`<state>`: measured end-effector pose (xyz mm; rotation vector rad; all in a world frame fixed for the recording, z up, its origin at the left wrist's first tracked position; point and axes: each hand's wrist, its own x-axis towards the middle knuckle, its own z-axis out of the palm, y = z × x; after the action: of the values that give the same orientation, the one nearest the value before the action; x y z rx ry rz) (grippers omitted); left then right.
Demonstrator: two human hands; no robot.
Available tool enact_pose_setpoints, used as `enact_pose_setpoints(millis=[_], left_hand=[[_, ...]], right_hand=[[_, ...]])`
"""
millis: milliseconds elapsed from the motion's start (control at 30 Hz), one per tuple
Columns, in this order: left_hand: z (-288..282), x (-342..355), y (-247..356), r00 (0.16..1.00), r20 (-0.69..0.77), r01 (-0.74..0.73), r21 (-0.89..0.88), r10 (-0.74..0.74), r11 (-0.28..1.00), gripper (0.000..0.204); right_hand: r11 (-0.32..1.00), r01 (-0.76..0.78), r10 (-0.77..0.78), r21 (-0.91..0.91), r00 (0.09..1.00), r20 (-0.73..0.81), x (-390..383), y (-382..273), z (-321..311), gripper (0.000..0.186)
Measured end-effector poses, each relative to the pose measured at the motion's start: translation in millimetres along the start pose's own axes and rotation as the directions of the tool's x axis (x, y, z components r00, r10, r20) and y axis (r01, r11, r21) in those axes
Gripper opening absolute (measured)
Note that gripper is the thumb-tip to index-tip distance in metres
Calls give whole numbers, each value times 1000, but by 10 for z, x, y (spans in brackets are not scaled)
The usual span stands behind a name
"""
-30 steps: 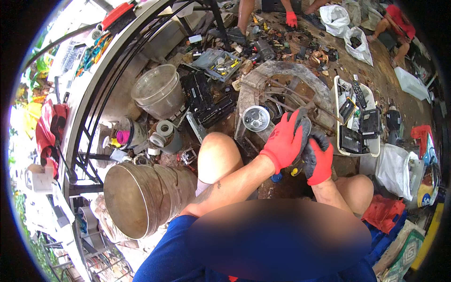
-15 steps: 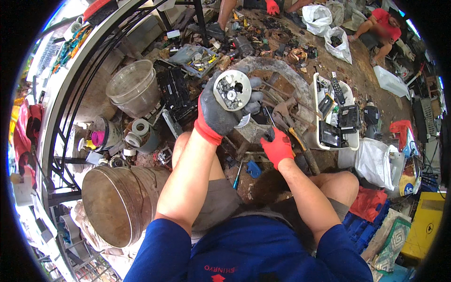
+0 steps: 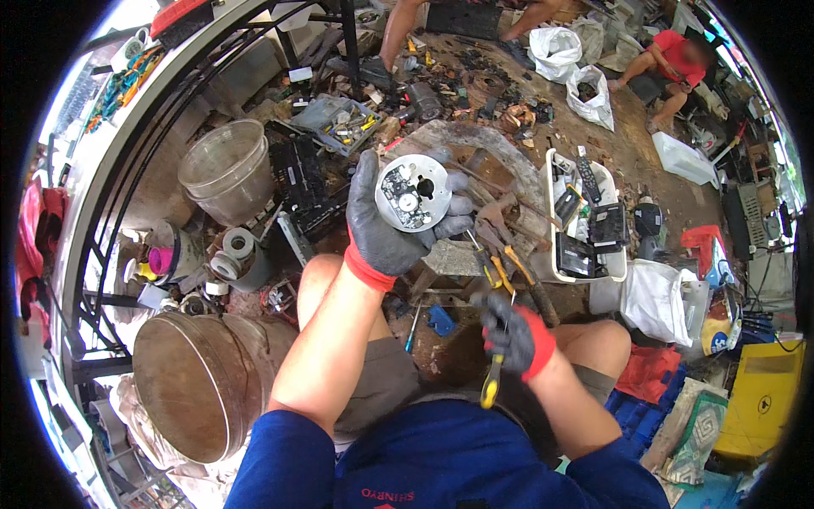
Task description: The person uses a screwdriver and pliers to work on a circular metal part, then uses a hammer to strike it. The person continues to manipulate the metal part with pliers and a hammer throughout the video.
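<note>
We hold a silver disc (image 3: 413,197) within the curl of our left hand (image 3: 378,225), left of the white bin (image 3: 585,277), and grip a screwdriver (image 3: 492,383) in our right hand (image 3: 515,339).

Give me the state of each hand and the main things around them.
Left hand, holding a round white housing
Round white housing, held, circuit board exposed
Right hand, closed around a yellow-and-black screwdriver
Yellow-and-black screwdriver, held
White plastic tub, open, loaded with black electronics
Clear bucket, upright, open at the top
Front white sack, open, dark contents showing
</note>
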<state>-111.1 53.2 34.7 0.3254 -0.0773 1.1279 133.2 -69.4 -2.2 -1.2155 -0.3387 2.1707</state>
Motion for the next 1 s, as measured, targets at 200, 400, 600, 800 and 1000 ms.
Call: enact_pose_setpoints(millis=[200, 400, 600, 800, 1000], left_hand=[[169, 26, -97, 999, 39, -4, -106, 8, 994, 67], [193, 83, -173, 999, 53, -8, -67, 11, 998, 60], [22, 149, -145, 992, 124, -19, 63, 11, 998, 60], [18, 197, -178, 994, -108, 12, 77, -4, 997, 63], [-70, 179, -147, 984, -176, 45, 97, -27, 994, 57]], right_hand=[[986, 110, -76, -124, 965, 252, -572, 685, -143, 46], [888, 321, -305, -330, 947, 100, -531, 138, -95, 61], [328, 632, -684, -702, 671, 285, -502, -811, 250, 44], [8, 608, -745, -794, 534, 401, -230, -427, 173, 44], [-19, 574, -722, -819, 558, 408, -224, -462, 194, 41]])
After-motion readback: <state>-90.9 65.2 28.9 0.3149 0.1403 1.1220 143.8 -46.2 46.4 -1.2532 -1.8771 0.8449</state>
